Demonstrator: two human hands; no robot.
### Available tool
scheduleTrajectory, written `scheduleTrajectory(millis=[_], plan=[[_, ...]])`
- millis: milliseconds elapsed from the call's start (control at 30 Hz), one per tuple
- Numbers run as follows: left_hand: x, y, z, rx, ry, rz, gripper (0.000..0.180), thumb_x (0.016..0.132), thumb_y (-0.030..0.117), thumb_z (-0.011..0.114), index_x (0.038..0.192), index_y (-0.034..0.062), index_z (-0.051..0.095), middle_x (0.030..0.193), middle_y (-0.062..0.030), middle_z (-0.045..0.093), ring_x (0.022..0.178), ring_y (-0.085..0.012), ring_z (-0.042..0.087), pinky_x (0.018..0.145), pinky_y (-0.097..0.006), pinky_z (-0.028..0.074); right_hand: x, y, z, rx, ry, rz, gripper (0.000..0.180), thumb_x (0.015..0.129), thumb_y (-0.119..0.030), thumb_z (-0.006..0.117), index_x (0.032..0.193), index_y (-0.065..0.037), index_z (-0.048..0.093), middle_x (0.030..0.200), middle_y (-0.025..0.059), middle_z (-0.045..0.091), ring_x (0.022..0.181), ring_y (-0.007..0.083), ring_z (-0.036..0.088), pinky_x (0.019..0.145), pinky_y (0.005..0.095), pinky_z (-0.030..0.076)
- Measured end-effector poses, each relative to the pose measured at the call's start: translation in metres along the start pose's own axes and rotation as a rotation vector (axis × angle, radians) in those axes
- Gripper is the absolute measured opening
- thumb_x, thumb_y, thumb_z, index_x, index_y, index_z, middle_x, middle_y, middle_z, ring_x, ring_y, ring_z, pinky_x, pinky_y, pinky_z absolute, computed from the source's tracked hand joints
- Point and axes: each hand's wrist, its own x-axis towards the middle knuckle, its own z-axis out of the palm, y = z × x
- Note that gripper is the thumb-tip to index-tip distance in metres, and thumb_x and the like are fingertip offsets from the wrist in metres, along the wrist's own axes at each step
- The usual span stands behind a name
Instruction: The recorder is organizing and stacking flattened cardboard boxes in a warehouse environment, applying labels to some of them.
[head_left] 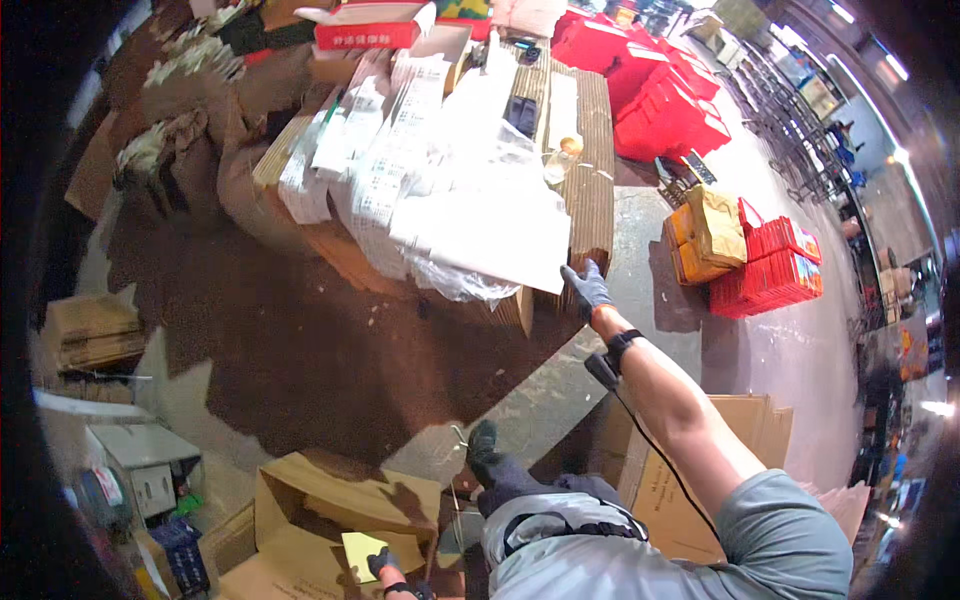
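Observation:
My right hand [588, 290], in a dark grey glove, reaches out to the near right corner of a stack of flat cardboard [592, 190]. Its fingers are apart and right beside the corner of a large white sheet [490, 225], which lies over the stack with clear plastic film [465, 280] under its near edge. Whether the fingertips touch the sheet I cannot tell. Low on the left, my gloved left hand [380, 563] grips a pale yellow paper [361, 555] above an open cardboard box [345, 500]. White printed sheets [390, 140] lie left of the large sheet.
Red packs [765, 270] and a brown paper bundle [716, 225] stand on the floor to the right. Behind them are piled red bags [660, 90]. A red open box [368, 28] sits at the stack's far end. Folded cartons [95, 330] and a grey metal box [145, 460] are at left.

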Motion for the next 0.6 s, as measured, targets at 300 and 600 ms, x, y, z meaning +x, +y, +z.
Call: scheduleTrajectory(millis=[300, 600], plan=[[-0.078, 0.219, -0.092, -0.196, -0.060, 0.709, 0.031, 0.089, 0.031, 0.066, 0.102, 0.0043, 0.072, 0.100, -0.0216, 0.072, 0.096, -0.0352, 0.070, 0.087, -0.046, 0.053, 0.000, -0.042, 0.033, -0.391, 0.210, 0.112, 0.070, 0.074, -0.044, 0.081, 0.125, 0.000, 0.060, 0.116, 0.0276, 0.068, 0.110, 0.0432, 0.066, 0.093, 0.0484, 0.054], [-0.157, 0.414, -0.160, -0.311, -0.113, 1.122, 0.032, 0.099, 0.022, 0.060, 0.120, -0.0001, 0.066, 0.121, -0.0188, 0.068, 0.115, -0.0331, 0.063, 0.098, -0.042, 0.049, -0.008, -0.030, -0.003, 0.201, 0.459, -0.361, 0.011, 0.092, -0.002, 0.065, 0.101, 0.002, 0.062, 0.092, 0.0168, 0.071, 0.084, 0.0258, 0.068, 0.078, 0.0355, 0.052]])
